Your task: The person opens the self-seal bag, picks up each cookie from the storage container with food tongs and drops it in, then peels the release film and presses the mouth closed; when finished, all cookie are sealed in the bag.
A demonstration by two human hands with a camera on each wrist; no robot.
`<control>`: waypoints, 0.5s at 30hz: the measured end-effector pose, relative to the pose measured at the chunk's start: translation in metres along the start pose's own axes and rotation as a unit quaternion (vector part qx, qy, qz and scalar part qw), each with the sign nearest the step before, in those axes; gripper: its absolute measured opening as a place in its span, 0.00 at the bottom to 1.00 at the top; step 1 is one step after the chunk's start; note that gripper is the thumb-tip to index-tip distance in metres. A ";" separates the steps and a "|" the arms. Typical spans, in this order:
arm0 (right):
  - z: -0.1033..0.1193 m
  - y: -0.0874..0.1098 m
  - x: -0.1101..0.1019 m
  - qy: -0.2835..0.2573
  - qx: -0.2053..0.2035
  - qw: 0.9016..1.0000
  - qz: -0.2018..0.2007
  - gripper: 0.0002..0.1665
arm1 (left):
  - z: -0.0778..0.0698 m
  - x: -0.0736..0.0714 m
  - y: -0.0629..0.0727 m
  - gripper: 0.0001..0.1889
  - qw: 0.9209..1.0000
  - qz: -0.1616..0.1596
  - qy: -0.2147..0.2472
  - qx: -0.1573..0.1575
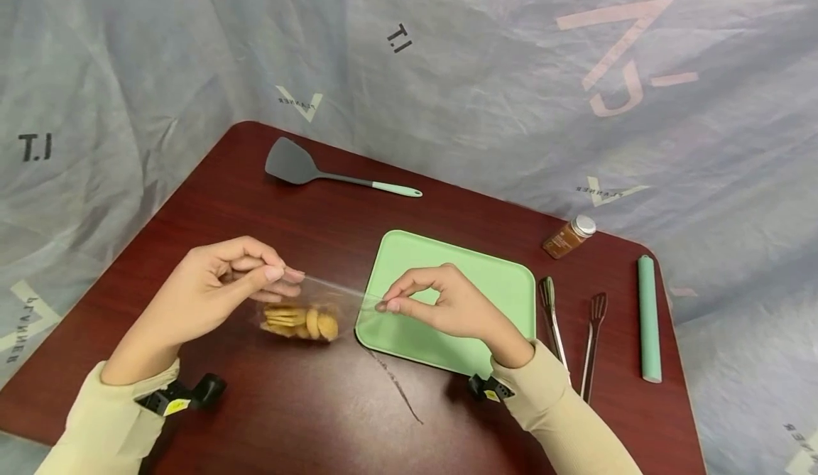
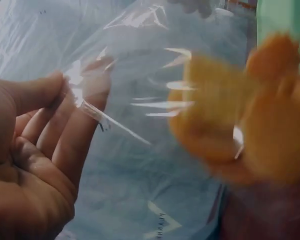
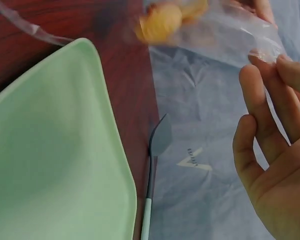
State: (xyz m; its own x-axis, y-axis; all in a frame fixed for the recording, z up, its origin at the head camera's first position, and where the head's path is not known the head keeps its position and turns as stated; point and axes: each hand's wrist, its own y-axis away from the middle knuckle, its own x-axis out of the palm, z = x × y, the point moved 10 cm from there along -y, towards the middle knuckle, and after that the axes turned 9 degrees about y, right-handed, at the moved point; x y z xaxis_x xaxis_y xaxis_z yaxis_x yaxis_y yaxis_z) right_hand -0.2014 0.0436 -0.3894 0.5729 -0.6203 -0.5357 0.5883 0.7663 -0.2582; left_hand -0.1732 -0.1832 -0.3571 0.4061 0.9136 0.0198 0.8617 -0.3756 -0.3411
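A clear plastic bag (image 1: pixel 329 292) hangs between my two hands, its top edge stretched into a nearly straight line. Round, flat, yellow-orange slices (image 1: pixel 300 322) lie at the bottom of the bag; in the left wrist view these slices (image 2: pixel 275 130) look large and blurred. My left hand (image 1: pixel 207 287) pinches one top corner between thumb and fingers. The opposite corner is pinched by my right hand (image 1: pixel 444 301), over the left part of a light green tray (image 1: pixel 460 262). In the right wrist view, thumb and fingertips (image 3: pixel 251 80) meet at the bag's edge.
Behind the bag lies a grey spatula (image 1: pixel 294 162) with a pale green handle. Right of the tray are a spice jar (image 1: pixel 570 237), metal tongs (image 1: pixel 554 322), a slotted metal utensil (image 1: pixel 594 326) and a green tube (image 1: pixel 649 319). A thin clear strip (image 1: pixel 396 383) lies in front.
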 end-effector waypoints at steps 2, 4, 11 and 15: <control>-0.008 -0.003 -0.002 0.000 0.011 1.000 -0.005 0.05 | 0.015 -0.008 -0.006 0.05 0.999 -0.018 -0.004 -0.030; -0.022 -0.009 -0.004 0.014 0.036 0.999 -0.014 0.04 | 0.035 -0.018 -0.012 0.04 0.997 -0.041 -0.013 -0.070; -0.087 -0.033 -0.011 0.083 0.140 0.986 -0.049 0.05 | 0.111 -0.056 -0.036 0.13 0.973 -0.097 -0.064 -0.197; -0.110 -0.046 -0.020 0.141 0.167 0.974 -0.067 0.05 | 0.140 -0.069 -0.053 0.15 0.966 -0.115 -0.051 -0.228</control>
State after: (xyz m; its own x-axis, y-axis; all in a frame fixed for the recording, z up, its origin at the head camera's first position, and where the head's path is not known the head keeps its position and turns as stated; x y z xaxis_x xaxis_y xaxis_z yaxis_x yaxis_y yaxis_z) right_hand -0.3021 0.0390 -0.4552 0.3267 -0.6041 -0.7269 0.8265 0.5557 -0.0903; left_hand -0.2894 -0.2041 -0.4718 0.1763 0.9828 -0.0555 0.9793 -0.1695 0.1104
